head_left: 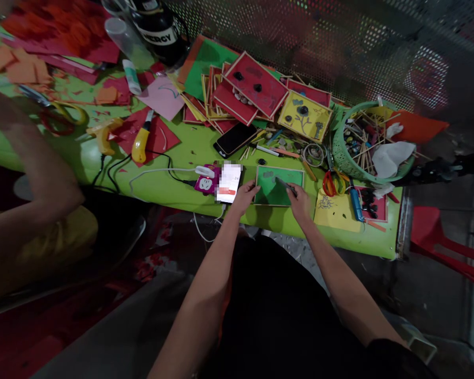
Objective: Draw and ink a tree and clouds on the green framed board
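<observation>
A green card (274, 192) edged with thin wooden sticks lies at the table's front edge, with grey patches drawn near its top. My left hand (246, 196) pinches the card's left edge between thumb and fingers. In my right hand (301, 202) is a dark pen (291, 189), closed in the fingers and slanting over the card's right half. Its tip points to a grey mark near the card's middle; whether it touches cannot be made out. To the left of my left hand lies a lit phone (229, 183) beside a purple power strip (205, 183).
Stick-edged cards (256, 84) are piled behind, near a dark phone (235, 139). A green basket (342, 145) of sticks, scissors (335, 183) and a yellow card (337, 213) lie right. A glue gun (106, 134), a yellow-handled cutter (141, 142), cables and another person's arm (39, 158) are left.
</observation>
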`<state>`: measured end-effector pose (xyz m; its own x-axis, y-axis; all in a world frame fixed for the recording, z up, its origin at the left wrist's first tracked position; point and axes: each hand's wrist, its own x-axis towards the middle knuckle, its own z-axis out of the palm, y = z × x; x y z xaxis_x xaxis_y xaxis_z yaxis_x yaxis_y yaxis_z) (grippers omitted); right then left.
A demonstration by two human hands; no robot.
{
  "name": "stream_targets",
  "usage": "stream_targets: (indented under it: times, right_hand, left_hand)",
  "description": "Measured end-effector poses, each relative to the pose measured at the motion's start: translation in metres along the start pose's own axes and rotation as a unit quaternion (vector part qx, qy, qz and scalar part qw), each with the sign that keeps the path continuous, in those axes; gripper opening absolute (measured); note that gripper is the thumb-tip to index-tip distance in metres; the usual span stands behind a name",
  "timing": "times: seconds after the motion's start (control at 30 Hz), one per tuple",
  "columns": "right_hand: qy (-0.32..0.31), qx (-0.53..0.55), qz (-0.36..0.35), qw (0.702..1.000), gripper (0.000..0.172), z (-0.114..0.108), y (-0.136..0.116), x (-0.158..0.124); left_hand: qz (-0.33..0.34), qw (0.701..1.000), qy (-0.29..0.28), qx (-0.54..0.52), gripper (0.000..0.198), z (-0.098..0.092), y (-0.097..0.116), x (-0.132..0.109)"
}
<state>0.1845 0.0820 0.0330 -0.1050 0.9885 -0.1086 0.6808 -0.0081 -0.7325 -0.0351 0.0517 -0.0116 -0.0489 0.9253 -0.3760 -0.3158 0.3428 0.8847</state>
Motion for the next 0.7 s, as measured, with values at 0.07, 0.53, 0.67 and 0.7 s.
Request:
stream_targets:
  times: [0.07, 0.53, 0.67, 0.7]
  right_hand:
    - [0.0, 0.002, -0.002, 1.0, 0.025, 0.0009, 0.0001, 0.0004]
    - [0.004, 0.006, 0.005, 1.0, 0.027, -0.0001, 0.0023, -0.0006]
    - [0.001, 0.008, 0.001, 1.0, 0.027, -0.0002, 0.0025, -0.0004]
    - [0.001, 0.009, -0.001, 1.0, 0.027, 0.0005, 0.0024, -0.0001]
  left_hand:
    - [0.001, 1.0, 0.0, 0.002, 0.051, -0.0004, -0.0001, -0.0001]
    - [0.001, 1.0, 0.0, 0.01, 0.048, -0.0007, 0.0012, -0.0011]
    - [0.0, 1.0, 0.001, 0.011, 0.049, -0.0013, -0.0005, 0.0001]
    - [0.001, 1.0, 0.001, 0.011, 0.049, -0.0013, -0.0012, 0.0005]
